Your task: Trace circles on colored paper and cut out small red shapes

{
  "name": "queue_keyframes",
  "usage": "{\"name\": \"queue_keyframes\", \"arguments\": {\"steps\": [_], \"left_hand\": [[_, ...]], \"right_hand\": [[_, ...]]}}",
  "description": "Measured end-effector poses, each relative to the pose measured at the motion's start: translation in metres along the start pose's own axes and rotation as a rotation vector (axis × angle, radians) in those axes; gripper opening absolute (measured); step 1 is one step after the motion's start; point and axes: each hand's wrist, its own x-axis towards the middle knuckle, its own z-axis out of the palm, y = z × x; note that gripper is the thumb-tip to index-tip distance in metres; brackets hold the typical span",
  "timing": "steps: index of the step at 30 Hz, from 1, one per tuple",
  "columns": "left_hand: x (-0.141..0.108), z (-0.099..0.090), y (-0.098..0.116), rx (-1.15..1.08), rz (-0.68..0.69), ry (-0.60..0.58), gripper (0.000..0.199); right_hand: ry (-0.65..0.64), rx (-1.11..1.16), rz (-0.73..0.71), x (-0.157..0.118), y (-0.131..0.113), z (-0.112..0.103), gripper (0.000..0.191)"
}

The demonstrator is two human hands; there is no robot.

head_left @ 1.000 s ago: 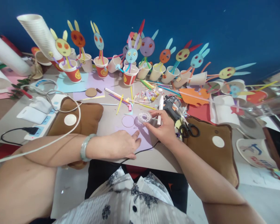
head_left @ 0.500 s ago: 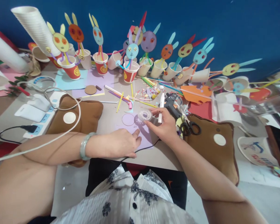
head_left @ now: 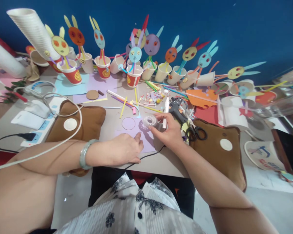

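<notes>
My right hand (head_left: 170, 128) pinches a clear plastic tape ring (head_left: 149, 121) between thumb and fingers, with a white marker (head_left: 165, 112) upright in the same grip. The ring is just over a sheet of purple paper (head_left: 148, 143). My left hand (head_left: 124, 148) lies on the near left part of that sheet, its index finger stretched out and holding nothing. Just beyond it is a purple paper circle (head_left: 128, 123) with a dark outline.
A black glue gun (head_left: 177, 110) and black-handled scissors (head_left: 196, 132) lie right of my right hand. Brown cushions (head_left: 88, 122) flank the work area. Paper scraps (head_left: 156, 96) and cups with rabbit figures (head_left: 134, 76) stand behind. A white cable (head_left: 79, 125) loops over my left forearm.
The whole view has shifted slightly, so things sit a little further left. Both hands keep almost the same pose, and the tape ring and marker are still in my right hand.
</notes>
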Motion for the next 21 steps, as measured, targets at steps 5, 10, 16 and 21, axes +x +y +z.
{"name": "queue_keyframes", "arguments": {"steps": [5,10,16,21], "left_hand": [[0.000,-0.004,-0.002,-0.013,-0.081,-0.079,0.058],[0.003,-0.019,-0.003,-0.075,-0.199,-0.149,0.047],[0.004,-0.027,-0.007,-0.114,-0.338,-0.155,0.047],[0.003,-0.029,-0.010,-0.083,-0.357,-0.170,0.056]], "right_hand": [[0.009,-0.122,-0.007,0.002,0.002,-0.002,0.029],[-0.031,-0.187,0.003,0.004,0.004,-0.001,0.027],[-0.091,-0.217,0.013,0.003,0.009,0.001,0.028],[-0.117,-0.222,0.024,0.004,0.012,0.001,0.028]]}}
